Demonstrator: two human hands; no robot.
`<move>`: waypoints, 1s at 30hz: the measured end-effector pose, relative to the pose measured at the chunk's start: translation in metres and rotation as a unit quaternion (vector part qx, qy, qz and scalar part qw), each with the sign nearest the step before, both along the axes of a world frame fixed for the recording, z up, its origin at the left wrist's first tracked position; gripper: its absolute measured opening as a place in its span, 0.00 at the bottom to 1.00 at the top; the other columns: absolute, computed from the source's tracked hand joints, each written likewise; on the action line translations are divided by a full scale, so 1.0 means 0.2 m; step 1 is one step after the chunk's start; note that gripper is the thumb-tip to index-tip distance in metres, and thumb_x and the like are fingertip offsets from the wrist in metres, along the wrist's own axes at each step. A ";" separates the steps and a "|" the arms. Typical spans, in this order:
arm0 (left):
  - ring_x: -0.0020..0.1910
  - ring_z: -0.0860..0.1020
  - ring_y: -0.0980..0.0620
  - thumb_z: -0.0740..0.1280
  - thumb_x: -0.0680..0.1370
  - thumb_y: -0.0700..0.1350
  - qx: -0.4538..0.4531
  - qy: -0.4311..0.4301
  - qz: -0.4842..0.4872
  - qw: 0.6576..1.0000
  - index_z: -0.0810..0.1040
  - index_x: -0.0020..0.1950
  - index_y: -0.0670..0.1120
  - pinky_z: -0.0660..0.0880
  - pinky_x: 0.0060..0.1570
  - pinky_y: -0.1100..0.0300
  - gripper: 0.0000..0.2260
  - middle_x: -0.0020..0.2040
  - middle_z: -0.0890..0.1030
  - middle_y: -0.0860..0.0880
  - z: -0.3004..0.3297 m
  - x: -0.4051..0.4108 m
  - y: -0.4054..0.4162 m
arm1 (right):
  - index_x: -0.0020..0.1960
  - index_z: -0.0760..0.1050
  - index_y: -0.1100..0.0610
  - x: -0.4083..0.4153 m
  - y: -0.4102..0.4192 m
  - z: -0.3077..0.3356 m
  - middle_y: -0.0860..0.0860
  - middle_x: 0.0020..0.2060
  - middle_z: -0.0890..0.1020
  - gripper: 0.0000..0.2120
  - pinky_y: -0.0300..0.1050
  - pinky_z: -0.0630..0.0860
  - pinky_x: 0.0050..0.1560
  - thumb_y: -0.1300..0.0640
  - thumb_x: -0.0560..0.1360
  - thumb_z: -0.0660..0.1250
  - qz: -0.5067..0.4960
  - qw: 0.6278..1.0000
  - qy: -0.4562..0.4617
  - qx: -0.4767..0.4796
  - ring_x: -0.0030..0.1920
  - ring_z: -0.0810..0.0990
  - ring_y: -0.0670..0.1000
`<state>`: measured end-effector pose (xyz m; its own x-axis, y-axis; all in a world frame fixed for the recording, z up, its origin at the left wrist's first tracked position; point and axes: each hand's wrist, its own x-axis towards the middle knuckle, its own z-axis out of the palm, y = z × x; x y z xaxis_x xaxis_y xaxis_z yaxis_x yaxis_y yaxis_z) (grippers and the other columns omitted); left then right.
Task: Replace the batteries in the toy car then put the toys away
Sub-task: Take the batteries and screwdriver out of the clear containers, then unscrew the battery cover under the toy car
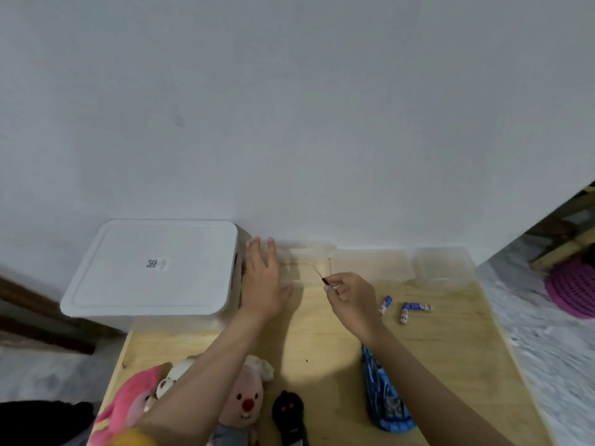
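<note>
The right hand (349,292) pinches a small screwdriver (319,274) over a clear box (310,263) the flat-fingered left hand (262,278) steadies, so opening the blue toy car (384,394) lying near the table's (450,365) front edge likely comes next.

A pale, smooth-grained wooden table (322,349) carries a matt white plastic lidded bin (151,268), clear plastic tubs (442,268), fuzzy cloth plush toys (244,400) and glossy blue-wrapped batteries (415,308).

Left hand (262,278) flat, right hand (352,297) pinching.

Plush toys (180,400) partly behind left forearm, cut by bottom edge; clear container (309,265) motion-blurred.
</note>
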<state>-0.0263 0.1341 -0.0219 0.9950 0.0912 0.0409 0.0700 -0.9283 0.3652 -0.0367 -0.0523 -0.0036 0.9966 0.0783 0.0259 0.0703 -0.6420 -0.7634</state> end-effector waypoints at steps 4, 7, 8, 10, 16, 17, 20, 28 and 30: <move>0.75 0.41 0.35 0.69 0.73 0.57 0.025 0.032 0.004 0.999 0.43 0.77 0.44 0.50 0.73 0.45 0.46 0.77 0.44 0.37 0.01 -0.07 -0.06 | 0.50 0.81 0.51 -0.13 -0.07 0.03 0.39 0.40 0.79 0.06 0.23 0.69 0.38 0.57 0.74 0.68 -0.051 0.998 0.026 0.037 0.40 0.76 0.36; 0.75 0.43 0.35 0.70 0.72 0.58 0.032 0.051 0.001 0.998 0.45 0.77 0.45 0.52 0.73 0.41 0.45 0.77 0.44 0.37 0.01 -0.11 -0.11 | 0.53 0.80 0.52 -0.20 -0.15 0.03 0.39 0.41 0.79 0.08 0.23 0.70 0.40 0.57 0.74 0.69 -0.073 0.995 0.035 0.066 0.42 0.76 0.35; 0.75 0.43 0.35 0.69 0.72 0.58 0.036 0.056 -0.002 0.998 0.46 0.77 0.45 0.52 0.73 0.40 0.45 0.76 0.44 0.37 0.01 -0.13 -0.13 | 0.54 0.80 0.52 -0.22 -0.19 0.03 0.40 0.42 0.79 0.09 0.23 0.70 0.40 0.57 0.74 0.69 -0.076 0.993 0.040 0.077 0.42 0.76 0.35; 0.76 0.44 0.37 0.68 0.72 0.59 0.040 0.062 -0.005 0.997 0.47 0.78 0.45 0.51 0.73 0.40 0.44 0.76 0.44 0.38 0.00 -0.17 -0.20 | 0.54 0.79 0.51 -0.26 -0.25 0.03 0.42 0.44 0.79 0.09 0.25 0.71 0.39 0.58 0.75 0.69 -0.074 0.991 0.053 0.096 0.42 0.77 0.35; 0.76 0.49 0.40 0.68 0.72 0.59 -0.017 0.070 -0.018 0.997 0.52 0.76 0.45 0.56 0.72 0.43 0.40 0.76 0.48 0.40 -0.01 -0.36 -0.54 | 0.51 0.80 0.51 -0.36 -0.50 -0.01 0.44 0.43 0.80 0.09 0.25 0.72 0.40 0.62 0.73 0.70 -0.096 0.978 0.081 0.165 0.40 0.77 0.37; 0.76 0.50 0.40 0.68 0.72 0.59 -0.030 0.075 -0.022 0.996 0.53 0.76 0.46 0.57 0.72 0.44 0.40 0.76 0.48 0.40 -0.02 -0.39 -0.61 | 0.50 0.80 0.51 -0.38 -0.55 -0.03 0.45 0.42 0.81 0.09 0.25 0.72 0.40 0.63 0.73 0.70 -0.100 0.978 0.077 0.167 0.39 0.78 0.38; 0.75 0.52 0.43 0.69 0.72 0.59 -0.060 0.082 -0.041 0.994 0.53 0.77 0.46 0.58 0.72 0.47 0.40 0.77 0.50 0.43 -0.06 -0.49 -0.80 | 0.49 0.81 0.52 -0.43 -0.69 -0.07 0.46 0.42 0.81 0.08 0.25 0.71 0.39 0.63 0.72 0.71 -0.106 0.979 0.070 0.162 0.38 0.78 0.38; 0.75 0.50 0.41 0.67 0.72 0.60 -0.064 0.135 -0.042 0.988 0.55 0.76 0.54 0.69 0.64 0.45 0.36 0.77 0.51 0.49 -0.13 -0.67 -1.14 | 0.48 0.81 0.56 -0.54 -0.98 -0.18 0.51 0.42 0.82 0.07 0.24 0.71 0.37 0.64 0.71 0.71 -0.099 0.980 0.089 0.150 0.37 0.79 0.38; 0.75 0.45 0.39 0.68 0.72 0.59 -0.053 0.161 -0.021 0.985 0.57 0.75 0.57 0.72 0.60 0.43 0.34 0.78 0.48 0.50 -0.15 -0.67 -1.18 | 0.48 0.82 0.57 -0.56 -1.03 -0.19 0.52 0.42 0.82 0.07 0.24 0.71 0.36 0.65 0.71 0.72 -0.097 0.980 0.091 0.149 0.37 0.78 0.34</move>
<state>-0.1609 -0.1016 -0.0512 0.9575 0.0373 -0.2859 0.1615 -0.8909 0.4244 -0.1483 -0.2580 -0.0419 0.9821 -0.0976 -0.1609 -0.1861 -0.3764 -0.9076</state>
